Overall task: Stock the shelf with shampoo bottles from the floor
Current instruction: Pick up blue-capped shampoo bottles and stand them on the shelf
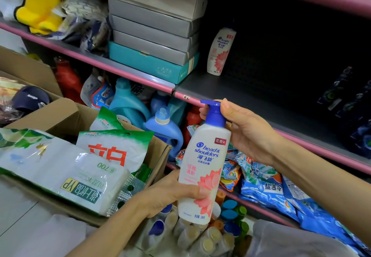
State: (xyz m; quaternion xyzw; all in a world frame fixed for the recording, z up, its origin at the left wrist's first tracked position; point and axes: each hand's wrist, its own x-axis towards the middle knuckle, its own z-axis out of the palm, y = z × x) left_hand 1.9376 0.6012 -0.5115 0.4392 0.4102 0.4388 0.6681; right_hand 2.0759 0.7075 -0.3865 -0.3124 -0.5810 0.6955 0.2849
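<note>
the dark shelf [251, 100] with a pink front edge carries one upright shampoo bottle [219, 51], stacked flat boxes [154, 34] beside it, dark packets [345, 94] far right.

I count two shampoo bottles: one [203, 168] held, one [220, 51] on the shelf [251, 96]; five grey boxes [152, 22]; one teal box [152, 64].

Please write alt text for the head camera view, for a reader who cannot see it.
Two hands hold a white pump shampoo bottle before a pink-edged shelf: the left hand grips its base, the right hand its blue pump. A matching bottle already stands on the shelf beside stacked boxes.
</note>
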